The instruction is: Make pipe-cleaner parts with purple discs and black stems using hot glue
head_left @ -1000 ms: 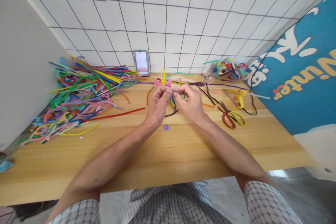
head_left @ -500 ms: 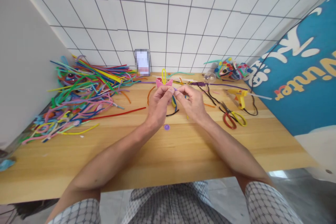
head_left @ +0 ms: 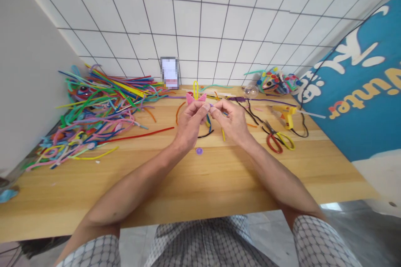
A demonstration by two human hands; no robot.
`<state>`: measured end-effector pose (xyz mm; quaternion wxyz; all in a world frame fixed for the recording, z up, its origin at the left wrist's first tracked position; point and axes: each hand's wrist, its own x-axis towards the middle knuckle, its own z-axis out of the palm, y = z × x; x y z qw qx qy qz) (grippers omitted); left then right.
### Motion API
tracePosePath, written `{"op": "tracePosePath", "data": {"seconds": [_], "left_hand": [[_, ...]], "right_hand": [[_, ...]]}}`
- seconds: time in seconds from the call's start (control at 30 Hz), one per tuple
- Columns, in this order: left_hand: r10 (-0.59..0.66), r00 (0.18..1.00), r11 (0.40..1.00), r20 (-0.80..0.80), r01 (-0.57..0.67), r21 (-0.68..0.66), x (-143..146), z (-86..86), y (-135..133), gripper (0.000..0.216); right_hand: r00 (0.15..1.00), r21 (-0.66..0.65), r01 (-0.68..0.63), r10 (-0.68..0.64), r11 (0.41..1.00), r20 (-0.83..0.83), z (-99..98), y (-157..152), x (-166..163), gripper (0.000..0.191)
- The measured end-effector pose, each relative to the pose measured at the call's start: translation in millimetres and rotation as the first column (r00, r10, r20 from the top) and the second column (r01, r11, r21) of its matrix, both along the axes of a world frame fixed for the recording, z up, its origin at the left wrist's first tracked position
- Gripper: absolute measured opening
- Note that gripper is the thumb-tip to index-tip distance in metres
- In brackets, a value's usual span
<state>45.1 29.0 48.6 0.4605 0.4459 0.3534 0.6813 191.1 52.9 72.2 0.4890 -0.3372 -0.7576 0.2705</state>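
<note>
My left hand (head_left: pixel 189 122) and my right hand (head_left: pixel 232 123) meet above the middle of the table, thumbs and forefingers pinched close together. Between the fingertips shows a small purple piece (head_left: pixel 211 104), mostly hidden; its kind is unclear. A pink fuzzy piece with two pointed ears (head_left: pixel 189 98) rises just behind my left fingers, and a yellow pipe cleaner loop (head_left: pixel 196 88) stands beyond it. Blue, yellow and black pipe cleaner bits lie partly hidden below the hands. Nearer to me on the wood is a round purple button-like disc (head_left: pixel 199 150).
Left, a big heap of coloured pipe cleaners (head_left: pixel 109 104) spreads over the table. Right are scissors (head_left: pixel 277 138), a yellow glue gun (head_left: pixel 287 116) with its cord, and decorated colourful figures (head_left: pixel 271 81). A phone (head_left: pixel 169 73) leans on the tiled wall.
My right fingertips have shifted slightly right, opening a small gap from the left ones with the purple piece between. The view has tilted a little.
</note>
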Motion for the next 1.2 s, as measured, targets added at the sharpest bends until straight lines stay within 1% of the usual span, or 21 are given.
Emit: {"op": "tracePosePath", "data": {"seconds": [0.2, 0.3, 0.4, 0.6, 0.77, 0.93, 1.07, 1.13, 1.2], "left_hand": [[-0.087, 0.994, 0.993, 0.061, 0.091, -0.073, -5.7, 6.1, 3.9, 0.036], [-0.099, 0.993, 0.992, 0.065, 0.103, -0.067, -7.8, 5.5, 5.7, 0.031], [-0.093, 0.995, 0.994, 0.032, 0.094, -0.063, -8.5, 4.2, 7.0, 0.026], [-0.054, 0.998, 0.996, -0.034, 0.052, -0.077, -10.7, -1.1, 10.8, 0.031], [-0.042, 0.999, 0.998, -0.031, 0.04, -0.057, -11.6, -4.0, 12.7, 0.034], [-0.069, 0.997, 0.993, -0.031, 0.066, -0.098, -13.2, -1.6, 14.4, 0.032], [-0.122, 0.99, 0.985, -0.076, 0.112, -0.129, -17.6, 0.5, 16.8, 0.025], [-0.136, 0.986, 0.983, -0.092, 0.123, -0.14, -20.0, 2.3, 17.8, 0.024], [-0.134, 0.986, 0.983, -0.101, 0.119, -0.143, -22.2, 5.2, 18.0, 0.024]], "right_hand": [[0.995, -0.169, -0.028, 0.01, 0.985, -0.104, -0.8, 5.5, -0.8, 0.026], [0.99, -0.214, -0.062, 0.032, 0.975, -0.141, -1.3, 8.3, -0.9, 0.024], [0.985, -0.238, -0.08, 0.041, 0.968, -0.168, -1.4, 9.4, -0.4, 0.027], [0.991, -0.24, -0.062, 0.032, 0.969, -0.129, -2.9, 10.7, -0.4, 0.029], [0.994, -0.236, -0.08, 0.059, 0.969, -0.093, -4.4, 13.0, -0.6, 0.03], [0.994, -0.241, -0.068, 0.045, 0.968, -0.1, -7.4, 16.7, 1.9, 0.029], [0.999, -0.209, -0.032, 0.024, 0.977, -0.044, -8.3, 16.7, 3.6, 0.025], [0.999, -0.185, -0.035, 0.034, 0.982, -0.009, -7.6, 16.5, 4.5, 0.026], [0.998, -0.196, -0.064, 0.065, 0.979, -0.003, -6.0, 17.8, 6.3, 0.031]]}}
